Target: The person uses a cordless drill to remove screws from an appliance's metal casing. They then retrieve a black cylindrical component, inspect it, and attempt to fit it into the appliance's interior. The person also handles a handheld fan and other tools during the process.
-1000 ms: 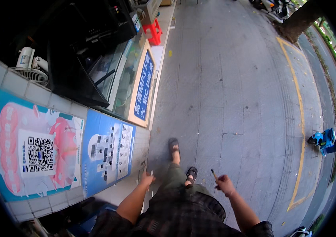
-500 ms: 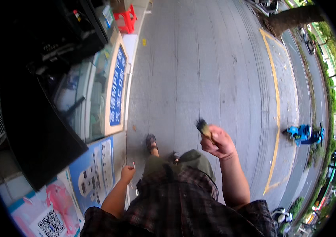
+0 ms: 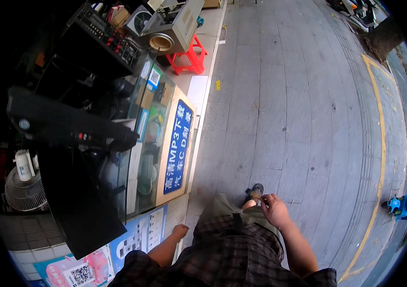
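Note:
My right hand (image 3: 275, 210) is closed around the wooden handle of a small brush (image 3: 258, 196), held low in front of my right thigh. The brush's bristles are hard to make out against the shoe (image 3: 255, 190) beyond it. Down at my left side, my left hand (image 3: 180, 232) is closed, near the lower corner of a glass display counter (image 3: 139, 203). The thin white cigarette that it held a moment earlier barely shows at its fingers.
The counter bears a blue sign (image 3: 178, 146) and runs along my left. A black monitor-like panel (image 3: 81, 210) overhangs it. Ahead stand a red plastic stool (image 3: 191, 56) and a metal-cased machine (image 3: 177, 28). Grey pavement (image 3: 284, 95) stretches ahead; a blue scooter (image 3: 401, 206) stands far right.
The view has swung right to left, showing more of the counter. My right hand has lowered the brush from chest height to beside my thigh. One foot has stepped forward.

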Demonstrator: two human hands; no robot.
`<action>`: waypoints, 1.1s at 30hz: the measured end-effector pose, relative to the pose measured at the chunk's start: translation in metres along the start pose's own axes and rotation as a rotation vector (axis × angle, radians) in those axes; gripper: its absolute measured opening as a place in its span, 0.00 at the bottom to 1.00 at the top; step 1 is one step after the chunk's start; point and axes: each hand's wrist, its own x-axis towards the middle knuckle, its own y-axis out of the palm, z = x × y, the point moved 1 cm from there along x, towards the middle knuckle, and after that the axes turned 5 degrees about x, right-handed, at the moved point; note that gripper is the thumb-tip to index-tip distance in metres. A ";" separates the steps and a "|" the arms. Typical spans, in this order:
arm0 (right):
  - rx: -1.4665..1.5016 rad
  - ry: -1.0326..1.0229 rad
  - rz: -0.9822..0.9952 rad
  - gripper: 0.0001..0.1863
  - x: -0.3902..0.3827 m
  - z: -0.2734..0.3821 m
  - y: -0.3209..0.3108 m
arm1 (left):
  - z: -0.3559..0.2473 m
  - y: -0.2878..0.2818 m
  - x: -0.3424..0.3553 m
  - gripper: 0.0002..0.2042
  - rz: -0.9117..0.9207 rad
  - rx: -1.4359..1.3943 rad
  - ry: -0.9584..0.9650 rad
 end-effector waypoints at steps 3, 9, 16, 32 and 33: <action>-0.129 0.091 0.187 0.13 0.036 -0.006 -0.023 | -0.045 0.010 0.006 0.13 0.123 -0.163 -0.105; -0.018 -0.077 0.165 0.16 0.166 0.048 -0.051 | -0.138 0.017 0.015 0.10 0.163 0.128 -0.025; -0.089 -0.332 0.275 0.15 0.340 0.233 -0.071 | -0.159 0.012 0.092 0.16 0.192 0.217 0.300; -0.374 -0.531 0.477 0.17 0.615 0.246 -0.047 | -0.300 0.030 0.087 0.11 0.179 0.523 0.022; -0.368 -0.603 0.406 0.17 0.622 0.243 -0.048 | -0.318 0.041 0.087 0.09 0.257 0.444 0.017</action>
